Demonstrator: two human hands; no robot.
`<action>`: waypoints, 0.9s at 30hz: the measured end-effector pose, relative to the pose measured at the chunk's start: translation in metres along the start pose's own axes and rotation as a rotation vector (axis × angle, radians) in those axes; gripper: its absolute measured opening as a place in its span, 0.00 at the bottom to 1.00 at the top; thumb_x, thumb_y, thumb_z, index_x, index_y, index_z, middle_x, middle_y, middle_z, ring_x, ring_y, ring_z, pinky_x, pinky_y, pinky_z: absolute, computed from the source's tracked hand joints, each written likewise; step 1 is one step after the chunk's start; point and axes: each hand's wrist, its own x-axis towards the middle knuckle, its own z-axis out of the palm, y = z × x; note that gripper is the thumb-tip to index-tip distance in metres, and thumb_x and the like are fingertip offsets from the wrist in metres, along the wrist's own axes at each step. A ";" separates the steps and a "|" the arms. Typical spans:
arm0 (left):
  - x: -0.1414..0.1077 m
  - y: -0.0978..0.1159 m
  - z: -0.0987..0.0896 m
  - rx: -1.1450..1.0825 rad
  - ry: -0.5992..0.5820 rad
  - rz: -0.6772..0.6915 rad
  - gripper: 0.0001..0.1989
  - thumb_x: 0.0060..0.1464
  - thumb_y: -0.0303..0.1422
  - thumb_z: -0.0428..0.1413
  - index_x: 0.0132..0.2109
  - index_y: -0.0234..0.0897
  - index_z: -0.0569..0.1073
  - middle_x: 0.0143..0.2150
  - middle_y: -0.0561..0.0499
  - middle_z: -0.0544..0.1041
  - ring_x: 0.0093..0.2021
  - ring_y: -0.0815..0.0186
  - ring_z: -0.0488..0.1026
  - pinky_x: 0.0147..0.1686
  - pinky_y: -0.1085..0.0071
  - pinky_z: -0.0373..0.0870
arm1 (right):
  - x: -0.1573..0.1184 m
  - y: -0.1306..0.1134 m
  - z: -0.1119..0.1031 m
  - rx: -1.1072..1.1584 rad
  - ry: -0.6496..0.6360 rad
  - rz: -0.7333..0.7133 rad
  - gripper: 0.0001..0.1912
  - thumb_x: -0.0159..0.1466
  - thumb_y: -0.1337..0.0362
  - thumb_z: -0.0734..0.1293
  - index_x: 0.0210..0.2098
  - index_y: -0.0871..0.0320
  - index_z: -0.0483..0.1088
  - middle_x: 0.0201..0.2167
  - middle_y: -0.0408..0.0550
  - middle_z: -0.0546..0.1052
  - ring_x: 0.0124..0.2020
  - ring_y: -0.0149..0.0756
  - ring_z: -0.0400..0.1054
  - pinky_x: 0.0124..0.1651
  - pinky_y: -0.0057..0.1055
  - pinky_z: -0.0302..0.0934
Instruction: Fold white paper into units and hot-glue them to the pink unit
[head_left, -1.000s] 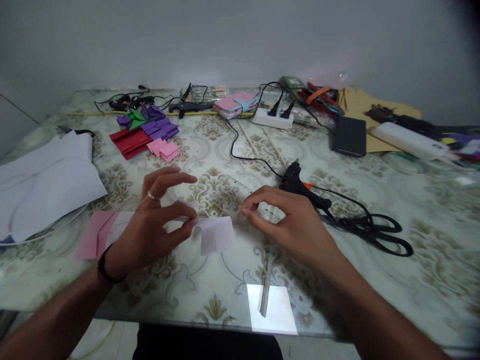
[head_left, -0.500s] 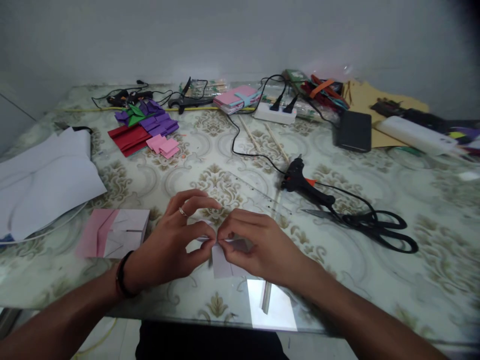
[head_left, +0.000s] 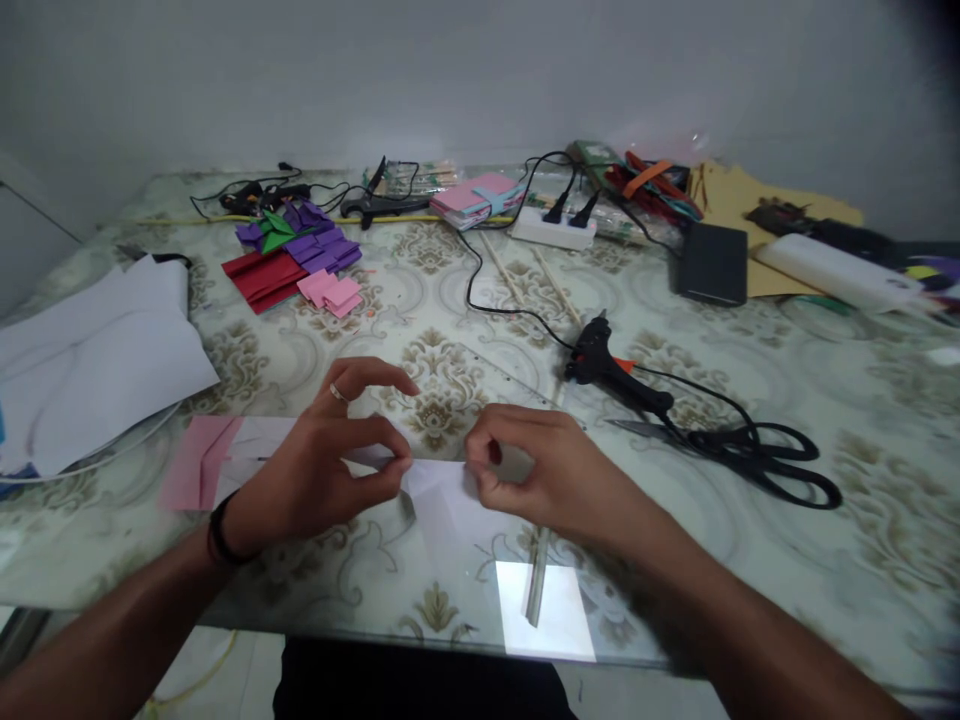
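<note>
A small pale sheet of paper (head_left: 442, 500) with creases spans the gap between my two hands, near the front of the table. My left hand (head_left: 337, 460) pinches its left part between thumb and index finger, the other fingers curved above. At its right edge, the thumb and index finger of my right hand (head_left: 532, 460) are pressed together on the paper. Partly behind my left wrist lies a pink and white folded paper (head_left: 201, 462).
A black glue gun (head_left: 619, 370) and black-handled scissors (head_left: 757, 460) lie right of my hands. White sheets (head_left: 105, 360) are at the left. Farther back are purple folded papers (head_left: 322, 245), a power strip (head_left: 553, 230) and a dark box (head_left: 712, 263).
My hands have moved apart, the left one leftward and the right one slightly rightward. More of the pale paper shows between them, and its shape looks more spread out.
</note>
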 end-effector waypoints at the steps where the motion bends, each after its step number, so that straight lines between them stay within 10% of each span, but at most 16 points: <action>1: 0.001 -0.002 -0.002 0.011 0.009 -0.007 0.08 0.57 0.23 0.61 0.33 0.41 0.77 0.56 0.46 0.72 0.60 0.54 0.68 0.60 0.51 0.69 | 0.001 0.002 -0.005 0.011 -0.006 0.034 0.09 0.54 0.77 0.66 0.26 0.57 0.69 0.26 0.39 0.73 0.28 0.30 0.68 0.34 0.26 0.61; 27: -0.004 0.009 0.021 -0.037 -0.043 -0.015 0.08 0.57 0.22 0.61 0.35 0.40 0.77 0.55 0.46 0.71 0.60 0.55 0.66 0.60 0.52 0.69 | -0.006 -0.007 0.014 0.028 -0.040 -0.037 0.02 0.66 0.68 0.71 0.35 0.57 0.75 0.31 0.43 0.77 0.33 0.32 0.72 0.37 0.28 0.64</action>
